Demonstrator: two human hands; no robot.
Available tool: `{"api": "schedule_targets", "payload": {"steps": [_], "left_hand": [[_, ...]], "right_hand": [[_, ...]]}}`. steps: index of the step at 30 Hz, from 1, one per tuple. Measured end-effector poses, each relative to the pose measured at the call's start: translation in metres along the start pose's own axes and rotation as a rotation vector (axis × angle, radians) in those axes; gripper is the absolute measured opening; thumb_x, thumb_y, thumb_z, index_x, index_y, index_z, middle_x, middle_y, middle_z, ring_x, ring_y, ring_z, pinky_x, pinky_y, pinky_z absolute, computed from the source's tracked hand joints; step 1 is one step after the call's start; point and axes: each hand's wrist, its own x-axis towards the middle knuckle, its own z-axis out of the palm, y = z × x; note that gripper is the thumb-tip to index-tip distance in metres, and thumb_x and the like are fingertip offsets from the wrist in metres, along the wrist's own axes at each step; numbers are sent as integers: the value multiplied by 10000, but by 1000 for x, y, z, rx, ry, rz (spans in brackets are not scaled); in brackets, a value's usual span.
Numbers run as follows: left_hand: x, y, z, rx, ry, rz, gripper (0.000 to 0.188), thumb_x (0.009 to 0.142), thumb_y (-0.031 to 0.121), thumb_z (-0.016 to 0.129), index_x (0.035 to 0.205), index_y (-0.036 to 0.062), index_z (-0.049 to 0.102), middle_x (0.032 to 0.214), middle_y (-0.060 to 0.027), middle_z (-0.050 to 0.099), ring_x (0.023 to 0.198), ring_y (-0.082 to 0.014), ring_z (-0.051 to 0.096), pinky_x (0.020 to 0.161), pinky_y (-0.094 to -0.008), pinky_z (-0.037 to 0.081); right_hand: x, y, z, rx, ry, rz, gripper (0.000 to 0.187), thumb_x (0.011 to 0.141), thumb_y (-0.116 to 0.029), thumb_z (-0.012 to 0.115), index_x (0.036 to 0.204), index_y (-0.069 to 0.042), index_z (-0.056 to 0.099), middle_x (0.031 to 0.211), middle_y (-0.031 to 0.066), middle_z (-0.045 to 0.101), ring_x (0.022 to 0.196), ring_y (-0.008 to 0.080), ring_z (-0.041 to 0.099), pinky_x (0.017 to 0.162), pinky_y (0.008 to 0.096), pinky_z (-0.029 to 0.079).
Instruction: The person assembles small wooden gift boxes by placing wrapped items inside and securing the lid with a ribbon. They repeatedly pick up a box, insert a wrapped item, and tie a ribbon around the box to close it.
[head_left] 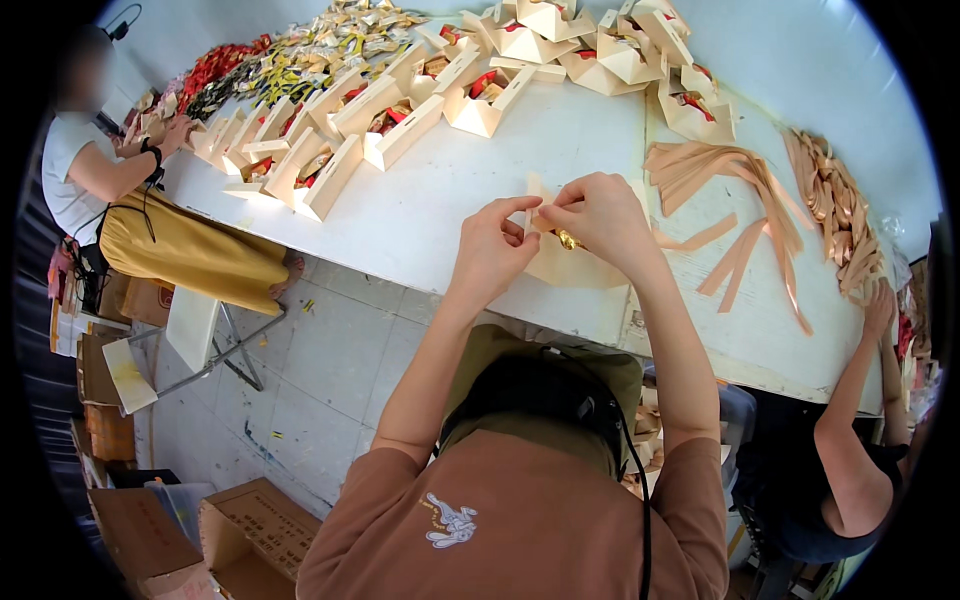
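In front of me on the table's near edge stands a cream paper box (575, 270), its top folded up. My left hand (495, 250) is closed, thumb and fingers pinching the upper left edge of this box. Over its top, my right hand (605, 220) pinches a short peach strip that looks like ribbon; the fingers hide most of it. A shiny gold-wrapped piece (568, 240) shows inside the box, below the right fingers. To the right lie loose peach ribbons (715, 165), with several cut ends spread toward me.
Open cream boxes with red and gold packets (320, 160) line the table (560, 130). Small packets (330, 50) are heaped behind them. Bundled ribbons (830, 200) lie far right. One co-worker (90, 165) is at left, another (850, 460) at right. A folding chair (195, 330) and cartons (255, 530) stand left.
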Motion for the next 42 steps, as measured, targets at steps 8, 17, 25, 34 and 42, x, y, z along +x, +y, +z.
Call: {"api": "schedule_targets", "payload": {"steps": [8, 17, 25, 34, 42], "left_hand": [[0, 2, 0, -10, -15, -10, 420, 810, 30, 700, 1230, 31, 668, 873, -89, 706, 711, -103, 673, 660, -240, 539], [19, -15, -20, -326, -190, -118, 397, 915, 85, 675, 1292, 12, 576, 1012, -92, 695, 902, -125, 655, 768, -266, 534], [27, -37, -61, 426, -122, -157, 202, 877, 29, 647, 1079, 30, 670, 1008, -98, 698, 898, -198, 644, 837, -298, 501], [15, 7, -11, 123, -34, 55, 241, 967, 123, 598, 1155, -18, 653, 1020, -98, 689, 850, -191, 618, 744, -316, 523], [28, -28, -8, -95, -261, -163, 411, 960, 321, 669, 1167, -35, 666, 767, 17, 560, 719, -77, 459, 679, -228, 413]], "right_hand": [[4, -1, 3, 8, 7, 10, 250, 797, -274, 732, 776, -27, 767, 693, 109, 725, 634, 225, 703, 629, 342, 547], [1, 1, 19, -85, 108, -104, 174, 808, -234, 733, 777, -65, 762, 697, 75, 705, 766, 245, 692, 729, 387, 534], [-22, 38, 5, -263, 638, -208, 416, 865, -297, 728, 1172, -49, 595, 1182, 162, 558, 1149, 343, 525, 994, 434, 391], [-57, 95, 2, 469, 418, -1, 290, 1037, -196, 489, 1241, 6, 528, 988, 122, 597, 932, 210, 565, 847, 327, 454], [-61, 94, -8, 301, 276, 14, 240, 1000, -207, 569, 1046, 17, 642, 688, 30, 526, 646, 97, 453, 604, 275, 389]]}}
